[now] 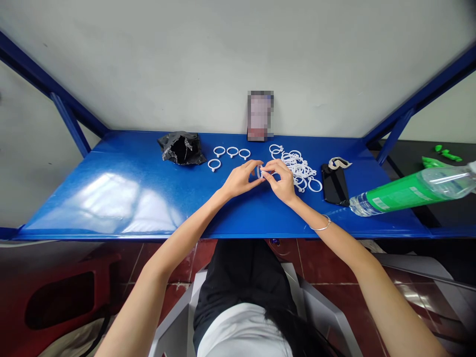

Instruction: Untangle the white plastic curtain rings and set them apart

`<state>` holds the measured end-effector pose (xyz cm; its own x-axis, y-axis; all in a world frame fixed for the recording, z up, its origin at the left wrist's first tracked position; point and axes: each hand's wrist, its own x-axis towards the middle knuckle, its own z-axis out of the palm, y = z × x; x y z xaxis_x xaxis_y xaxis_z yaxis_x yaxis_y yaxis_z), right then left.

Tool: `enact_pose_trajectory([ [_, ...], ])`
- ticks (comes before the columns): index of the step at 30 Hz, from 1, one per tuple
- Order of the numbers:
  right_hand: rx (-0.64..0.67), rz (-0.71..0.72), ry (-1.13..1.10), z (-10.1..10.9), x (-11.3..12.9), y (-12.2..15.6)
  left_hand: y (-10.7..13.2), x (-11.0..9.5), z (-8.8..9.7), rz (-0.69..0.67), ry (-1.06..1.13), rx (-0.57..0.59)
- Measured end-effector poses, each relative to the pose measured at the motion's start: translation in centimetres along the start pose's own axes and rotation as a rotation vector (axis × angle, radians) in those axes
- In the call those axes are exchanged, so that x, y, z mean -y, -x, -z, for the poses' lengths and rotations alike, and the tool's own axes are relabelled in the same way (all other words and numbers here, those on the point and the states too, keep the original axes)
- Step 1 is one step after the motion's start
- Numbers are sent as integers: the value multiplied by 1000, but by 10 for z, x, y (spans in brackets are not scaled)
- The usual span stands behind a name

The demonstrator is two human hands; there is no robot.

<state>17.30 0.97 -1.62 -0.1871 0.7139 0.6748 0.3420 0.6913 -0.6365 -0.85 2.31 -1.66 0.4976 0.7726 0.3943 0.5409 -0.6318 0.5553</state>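
Note:
Over the middle of the blue table [130,188], my left hand [241,179] and my right hand [281,181] meet, and both pinch one white plastic ring [259,172] between their fingertips. A heap of several white rings [297,166] lies just right of my right hand. To the left of my left hand, several single rings [232,151] lie in a row, with one more ring [214,164] in front of them.
A crumpled black plastic bag [182,148] sits at the back left. A black phone [334,185] and a small beige clip [339,163] lie on the right. A green-labelled water bottle [409,191] lies at the right edge. A small blurred card [260,115] leans on the wall.

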Motion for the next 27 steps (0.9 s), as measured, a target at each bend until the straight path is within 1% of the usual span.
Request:
enact_pose_trajectory([
  [9, -4, -20, 5, 0, -1, 1, 0, -2, 2, 1, -26, -1],
  [17, -32, 10, 2, -1, -1, 0, 0, -3, 2, -16, -49, -31],
  [27, -59, -6, -12, -1, 1, 0, 1, -5, 2, -29, -40, -58],
])
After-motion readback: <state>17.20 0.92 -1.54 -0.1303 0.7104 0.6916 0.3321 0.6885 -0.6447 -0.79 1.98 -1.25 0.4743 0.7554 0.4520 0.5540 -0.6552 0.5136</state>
